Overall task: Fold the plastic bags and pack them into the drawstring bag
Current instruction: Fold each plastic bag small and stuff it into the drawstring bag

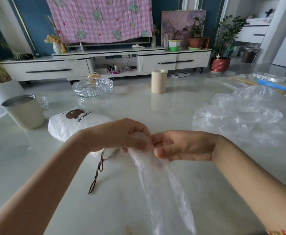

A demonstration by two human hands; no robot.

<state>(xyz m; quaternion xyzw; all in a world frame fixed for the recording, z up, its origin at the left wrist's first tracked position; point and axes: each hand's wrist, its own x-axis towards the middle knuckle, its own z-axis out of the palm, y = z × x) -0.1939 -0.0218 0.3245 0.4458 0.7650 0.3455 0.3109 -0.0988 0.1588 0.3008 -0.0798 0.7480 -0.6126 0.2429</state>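
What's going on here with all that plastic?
A person is working on one clear plastic bag. The left hand and right hand pinch its top end together, and the rest trails down in a long narrow strip. The white drawstring bag lies on the table behind the left hand. A heap of clear bags lies to the right.
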